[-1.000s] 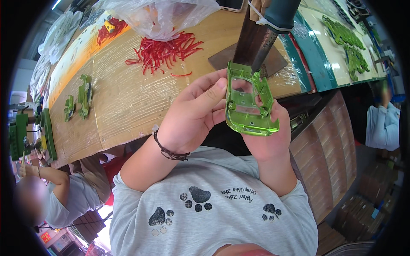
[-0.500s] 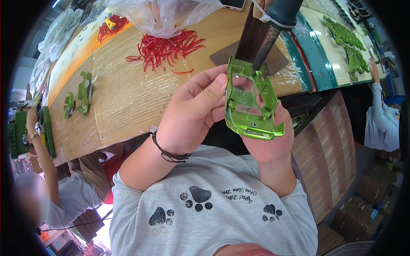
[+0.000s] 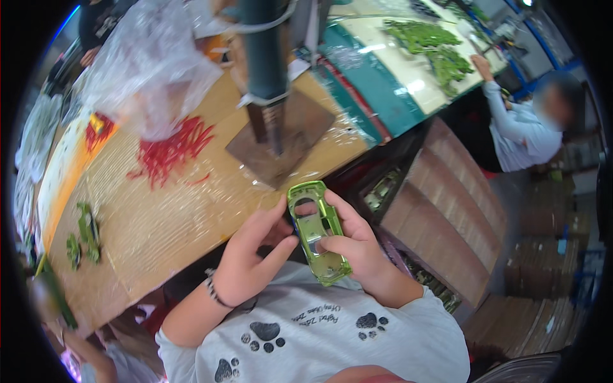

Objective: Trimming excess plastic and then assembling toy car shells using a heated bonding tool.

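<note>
A shiny green toy car body shell [image 3: 309, 221], with window openings, is gripped in my right hand [image 3: 355, 239] just off the table's near edge. The right thumb presses on its surface, and the other fingers go round the far side. My left hand [image 3: 258, 246] is at the shell's left side, thumb and fingers apart; whether a fingertip touches the shell is hard to tell. Beyond the hands, a dark green cylindrical tool with a metal rod [image 3: 274, 131], like a large soldering iron, points down over a brown metal plate [image 3: 255, 153].
Red strips [image 3: 169, 153] lie by a clear plastic bag [image 3: 153, 70] on the table [image 3: 159, 233]. More green parts [image 3: 88, 231] sit at the left. An open brown carton [image 3: 440, 217] stands at my right. Co-workers are at both sides; one [image 3: 520, 131] is beside heaped green parts [image 3: 431, 48].
The car shell has come down from the tool's tip toward my body and turned. My left hand has loosened from it, while my right hand now grips it with the thumb on top. The view has shifted.
</note>
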`<state>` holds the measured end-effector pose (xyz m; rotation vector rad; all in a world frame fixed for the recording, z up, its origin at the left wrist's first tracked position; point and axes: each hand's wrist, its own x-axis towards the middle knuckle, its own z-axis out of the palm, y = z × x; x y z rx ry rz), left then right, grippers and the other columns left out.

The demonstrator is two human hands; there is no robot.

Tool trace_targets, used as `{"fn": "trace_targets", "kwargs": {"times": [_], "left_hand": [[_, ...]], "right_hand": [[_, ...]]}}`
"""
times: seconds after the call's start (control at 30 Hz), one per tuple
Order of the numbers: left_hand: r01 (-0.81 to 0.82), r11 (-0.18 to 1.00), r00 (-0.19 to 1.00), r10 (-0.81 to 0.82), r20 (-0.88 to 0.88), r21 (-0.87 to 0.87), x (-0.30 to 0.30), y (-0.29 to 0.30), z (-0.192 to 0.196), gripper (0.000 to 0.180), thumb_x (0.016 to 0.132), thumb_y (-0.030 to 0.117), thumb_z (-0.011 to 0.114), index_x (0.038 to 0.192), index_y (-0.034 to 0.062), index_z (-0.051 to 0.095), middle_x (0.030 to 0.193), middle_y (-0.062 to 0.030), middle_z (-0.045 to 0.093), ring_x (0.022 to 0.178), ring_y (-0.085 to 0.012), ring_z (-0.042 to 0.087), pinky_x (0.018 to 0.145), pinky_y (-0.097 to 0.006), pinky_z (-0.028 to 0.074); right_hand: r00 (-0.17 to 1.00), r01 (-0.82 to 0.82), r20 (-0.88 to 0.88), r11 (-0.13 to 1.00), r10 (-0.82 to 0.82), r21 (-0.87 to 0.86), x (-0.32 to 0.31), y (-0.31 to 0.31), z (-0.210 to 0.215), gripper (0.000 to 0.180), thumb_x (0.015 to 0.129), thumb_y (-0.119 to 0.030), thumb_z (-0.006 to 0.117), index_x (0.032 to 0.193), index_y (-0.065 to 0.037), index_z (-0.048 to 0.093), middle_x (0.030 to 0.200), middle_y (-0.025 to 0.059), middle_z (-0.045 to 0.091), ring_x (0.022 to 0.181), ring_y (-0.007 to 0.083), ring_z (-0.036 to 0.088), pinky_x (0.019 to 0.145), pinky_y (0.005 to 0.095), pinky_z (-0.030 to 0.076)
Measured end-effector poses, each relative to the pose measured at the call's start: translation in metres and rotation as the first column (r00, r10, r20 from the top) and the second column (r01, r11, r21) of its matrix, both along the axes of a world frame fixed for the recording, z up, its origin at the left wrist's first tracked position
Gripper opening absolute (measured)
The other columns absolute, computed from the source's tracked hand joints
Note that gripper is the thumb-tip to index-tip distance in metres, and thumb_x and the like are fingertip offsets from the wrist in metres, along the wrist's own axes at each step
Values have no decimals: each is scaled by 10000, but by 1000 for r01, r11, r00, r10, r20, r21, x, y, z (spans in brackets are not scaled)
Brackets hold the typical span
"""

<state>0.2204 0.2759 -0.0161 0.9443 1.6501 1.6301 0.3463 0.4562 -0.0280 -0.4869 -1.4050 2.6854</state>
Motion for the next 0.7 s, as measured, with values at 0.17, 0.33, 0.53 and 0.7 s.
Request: {"fn": "trace_targets", "kwargs": {"times": [0.17,0.33,0.53,0.7], "left_hand": [[264,960,889,-281,-361,-96,-25,-29,29,271,864,-12,724,1136,-6,728,917,-137,691,804,-283,664,734,-351,534],[-310,950,707,201,-678,-42,-36,-108,34,196,882,-11,652,1072,-12,702,880,-144,685,782,-274,649,727,-350,505],[-744,667,345,336,-876,-37,-94,-215,2,245,1010,29,560,1237,-48,610,1206,-177,623,1094,-317,616,963,-383,482],[-868,497,46,41,-998,-19,-132,-299,-27,363,1015,145,594,1326,-41,579,1378,-230,559,1192,-412,588,1015,-463,472]], "right_hand": [[830,555,-176,751,-529,359,-1,67,-10,610,916,67,569,1505,0,428,1381,118,566,1230,191,579,1021,332,492],[677,641,-250,386,-692,664,-24,178,-10,531,924,-52,642,1426,62,514,1324,151,604,1212,206,591,996,342,503],[679,725,-102,641,-727,252,-40,256,3,637,980,-187,633,1526,29,385,1386,186,561,1302,278,546,1105,403,439],[558,822,-319,458,-766,339,-42,263,-21,700,992,-189,616,1570,2,270,1566,211,312,1447,331,380,1206,422,310]]}}
